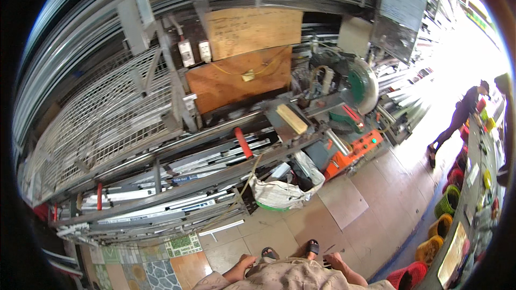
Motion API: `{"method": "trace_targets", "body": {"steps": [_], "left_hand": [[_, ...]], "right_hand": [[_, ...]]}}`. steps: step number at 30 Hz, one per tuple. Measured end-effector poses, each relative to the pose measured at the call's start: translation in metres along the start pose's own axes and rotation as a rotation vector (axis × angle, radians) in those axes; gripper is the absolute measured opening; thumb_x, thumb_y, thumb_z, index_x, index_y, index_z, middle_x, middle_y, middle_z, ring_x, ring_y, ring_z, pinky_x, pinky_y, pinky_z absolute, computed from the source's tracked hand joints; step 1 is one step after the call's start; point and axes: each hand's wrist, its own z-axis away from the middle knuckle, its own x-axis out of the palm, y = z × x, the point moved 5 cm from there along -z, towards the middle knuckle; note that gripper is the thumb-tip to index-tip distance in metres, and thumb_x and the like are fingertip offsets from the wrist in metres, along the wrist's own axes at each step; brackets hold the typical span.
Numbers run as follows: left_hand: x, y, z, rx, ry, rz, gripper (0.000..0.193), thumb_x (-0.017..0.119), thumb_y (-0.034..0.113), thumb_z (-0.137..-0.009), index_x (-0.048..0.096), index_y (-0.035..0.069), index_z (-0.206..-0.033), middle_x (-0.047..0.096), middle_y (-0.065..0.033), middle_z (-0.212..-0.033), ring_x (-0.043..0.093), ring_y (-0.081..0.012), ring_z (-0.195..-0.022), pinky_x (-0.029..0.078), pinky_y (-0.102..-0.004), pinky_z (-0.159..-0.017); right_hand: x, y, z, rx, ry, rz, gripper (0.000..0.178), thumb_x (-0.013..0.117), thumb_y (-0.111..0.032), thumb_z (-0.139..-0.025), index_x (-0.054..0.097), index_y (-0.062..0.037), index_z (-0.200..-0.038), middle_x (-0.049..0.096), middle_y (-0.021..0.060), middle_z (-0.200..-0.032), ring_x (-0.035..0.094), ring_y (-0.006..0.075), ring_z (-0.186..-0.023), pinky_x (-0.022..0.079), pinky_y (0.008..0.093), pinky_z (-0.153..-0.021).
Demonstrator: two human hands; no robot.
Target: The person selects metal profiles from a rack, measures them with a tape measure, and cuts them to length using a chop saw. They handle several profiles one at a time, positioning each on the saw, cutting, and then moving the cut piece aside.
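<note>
**A:** Workshop floor, tiles underfoot, and over on the left a wire mesh panel [107, 113] leans above a rack [161, 193] stacked with long metal profiles.

**B:** Moving along the tabletop [258, 129], a red clamp handle [243, 142], then a wooden block [292, 118], nothing touching them.

**A:** Below that, a white sack [282, 190] stands on the floor just beside the rack's end.

**B:** And the hands?

**A:** Left hand [242, 266] hangs low near the body, grip loosely curled and holding nothing. Right hand [336, 261] the same, fingers relaxed, nothing in it. Both well apart from the bench.

**B:** So I'd judge this as standing off, before any work is taken up.

**A:** Agreed. Further right sits the miter saw [357, 88] on its orange base [355, 153], untouched.

**B:** Far right, another person [459, 118] bends at a counter, well away.
</note>
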Motion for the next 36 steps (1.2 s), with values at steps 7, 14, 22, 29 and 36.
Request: {"method": "trace_targets", "body": {"steps": [7,14,22,29,36], "left_hand": [[-0.013,-0.018,0.014,-0.026,-0.06,-0.052,0.028,0.066,0.028,-0.085,0.074,0.001,-0.09,0.069,-0.0108,-0.079,0.065,-0.0231,-0.067,0.05,-0.0386,-0.056],[-0.015,-0.002,0.006,-0.11,0.034,0.197,0.024,0.063,0.021,-0.086,0.073,0.002,-0.096,0.073,-0.0106,-0.091,0.071,-0.0246,-0.076,0.053,-0.0397,-0.062],[-0.025,0.015,0.01,-0.105,0.002,0.249,0.025,0.065,0.022,-0.087,0.071,0.004,-0.102,0.072,-0.0093,-0.094,0.071,-0.0253,-0.078,0.052,-0.0406,-0.063],[-0.039,0.017,0.012,-0.127,0.015,0.15,0.03,0.067,0.026,-0.089,0.071,0.003,-0.107,0.073,-0.0107,-0.099,0.068,-0.0245,-0.08,0.053,-0.0404,-0.066],[-0.039,0.046,0.017,-0.133,-0.014,0.067,0.036,0.066,0.029,-0.091,0.069,0.001,-0.115,0.072,-0.0137,-0.108,0.067,-0.024,-0.086,0.054,-0.0394,-0.073]], "right_hand": [[0.014,-0.008,0.017,0.065,0.115,-0.051,0.027,0.071,-0.024,-0.093,0.068,0.0026,-0.098,0.07,0.0131,-0.09,0.069,0.0263,-0.071,0.055,0.0418,-0.054],[0.033,0.006,-0.021,-0.295,0.054,1.027,0.022,0.064,-0.031,-0.094,0.078,-0.0149,-0.102,0.078,0.0005,-0.097,0.074,0.0185,-0.083,0.058,0.0329,-0.072],[0.034,0.036,-0.068,-0.194,0.111,0.68,0.047,0.076,-0.044,-0.081,0.077,-0.0042,-0.106,0.076,0.0128,-0.106,0.074,0.0281,-0.097,0.058,0.0398,-0.079],[0.016,-0.014,-0.004,0.075,0.333,0.2,0.051,0.074,-0.038,-0.081,0.074,0.0057,-0.107,0.075,0.0222,-0.105,0.073,0.0324,-0.103,0.056,0.0404,-0.085],[-0.044,-0.095,0.005,-0.139,0.515,0.026,0.028,0.071,-0.027,-0.083,0.077,-0.0035,-0.098,0.073,0.0078,-0.076,0.068,0.0199,-0.063,0.052,0.035,-0.052]]}}
